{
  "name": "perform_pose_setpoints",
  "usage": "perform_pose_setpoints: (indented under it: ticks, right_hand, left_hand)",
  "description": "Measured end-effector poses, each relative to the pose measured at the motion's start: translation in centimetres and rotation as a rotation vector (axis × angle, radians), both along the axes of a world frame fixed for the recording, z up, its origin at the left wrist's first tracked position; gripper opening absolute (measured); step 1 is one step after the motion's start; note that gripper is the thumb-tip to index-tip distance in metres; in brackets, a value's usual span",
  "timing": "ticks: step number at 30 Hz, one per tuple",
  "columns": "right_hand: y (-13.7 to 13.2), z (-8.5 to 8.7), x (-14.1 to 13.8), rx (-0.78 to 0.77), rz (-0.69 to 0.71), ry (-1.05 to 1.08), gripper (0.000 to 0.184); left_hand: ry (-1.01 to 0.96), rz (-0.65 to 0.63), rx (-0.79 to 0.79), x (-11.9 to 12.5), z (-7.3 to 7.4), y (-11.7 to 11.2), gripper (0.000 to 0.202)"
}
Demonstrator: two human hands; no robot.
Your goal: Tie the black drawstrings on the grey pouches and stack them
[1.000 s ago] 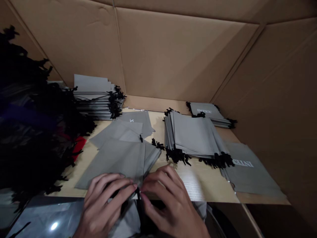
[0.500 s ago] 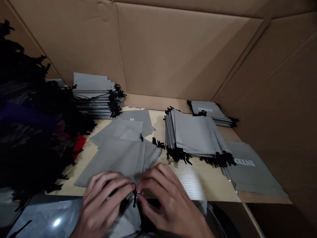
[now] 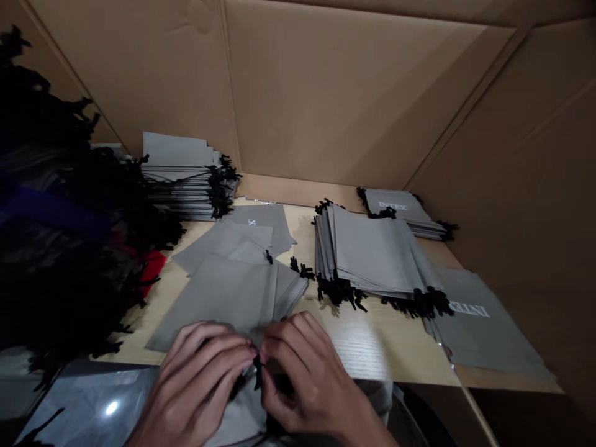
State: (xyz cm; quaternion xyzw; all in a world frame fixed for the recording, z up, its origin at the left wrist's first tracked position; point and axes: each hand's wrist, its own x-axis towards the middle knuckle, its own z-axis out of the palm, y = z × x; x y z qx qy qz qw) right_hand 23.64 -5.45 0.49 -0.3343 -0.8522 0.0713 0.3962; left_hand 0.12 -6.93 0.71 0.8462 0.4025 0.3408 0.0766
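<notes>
Close together at the front edge of the table, my left hand (image 3: 198,379) and my right hand (image 3: 307,372) both pinch a short black drawstring (image 3: 258,372). Its loose end hangs down between the fingertips. Below the fingers lies a grey drawstring pouch (image 3: 244,413), partly covered by my hands. Just beyond them a grey pouch (image 3: 223,295) rests flat on the table, overlapping other grey pouches (image 3: 246,239) that lie loosely fanned.
A neat pile of grey pouches (image 3: 372,245) with black cord ends stands right of centre. Another pile (image 3: 174,158) is at the back left. Lettered pouches (image 3: 484,335) lie at the right. A dark heap of corded pouches (image 3: 60,248) fills the left. Cardboard walls (image 3: 363,93) enclose the table.
The fingertips have closed a little tighter on the cord; a small pale bit between them no longer shows. The view has shifted slightly, and the piles have stayed in place.
</notes>
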Motion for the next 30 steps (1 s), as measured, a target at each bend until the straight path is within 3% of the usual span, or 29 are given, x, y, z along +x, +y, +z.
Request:
perform_pose_setpoints:
  ticks: [10, 15, 20, 25, 30]
  right_hand:
    - [0.8, 0.2, 0.1, 0.191, 0.107, -0.104, 0.016]
    - [1.4, 0.5, 0.3, 0.196, 0.150, -0.106, 0.016]
    - [1.7, 0.9, 0.4, 0.090, 0.209, -0.083, 0.016]
    - [1.5, 0.1, 0.1, 0.048, 0.208, -0.017, 0.020]
    - [1.8, -0.6, -0.5, 0.117, 0.224, -0.001, 0.021]
  left_hand:
    - [0.021, -0.060, -0.203, -0.4, 2.2, 0.5, 0.018]
    - [0.037, -0.110, -0.323, -0.5, 2.2, 1.0, 0.023]
    - [-0.010, -0.129, -0.402, 0.3, 2.4, 1.3, 0.028]
    - [-0.078, -0.129, -0.489, 0.8, 1.9, 0.9, 0.023]
    - [-0.156, -0.104, -0.642, 0.9, 1.3, 0.7, 0.018]
